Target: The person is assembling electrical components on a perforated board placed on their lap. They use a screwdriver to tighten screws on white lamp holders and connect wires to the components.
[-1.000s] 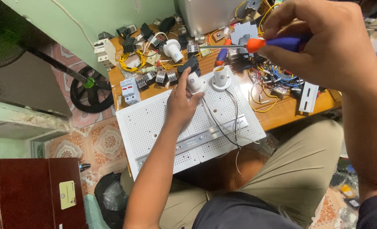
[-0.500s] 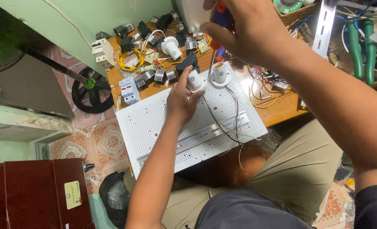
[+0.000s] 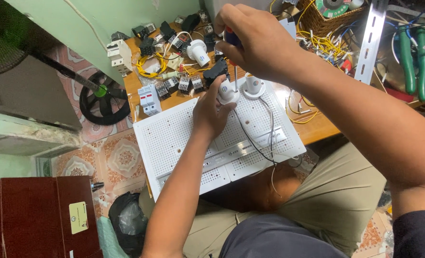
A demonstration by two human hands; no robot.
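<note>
A white perforated board [image 3: 174,138] lies on a wooden bench and over my lap, with a metal rail [image 3: 241,150] across it. My left hand [image 3: 211,112] grips a white lamp socket [image 3: 227,93] at the board's far edge. A second white socket [image 3: 254,86] stands just right of it, with black and white wires [image 3: 262,138] trailing down the board. My right hand [image 3: 258,40] is closed around a screwdriver [image 3: 232,57] with a red and blue handle, held upright, its shaft pointing down into the socket under my left hand.
The wooden bench [image 3: 313,126] behind the board holds several small black relays [image 3: 181,83], white breakers [image 3: 148,99], another white socket [image 3: 198,51] and yellow wires [image 3: 150,67]. A wicker basket [image 3: 325,19], green-handled pliers [image 3: 411,52] and a metal strip [image 3: 368,40] sit at right. A fan [image 3: 102,95] stands on the tiled floor.
My right hand has come down from the upper right with the screwdriver, and its tip now sits over the socket that my left hand holds. The left hand has stayed on that socket.
</note>
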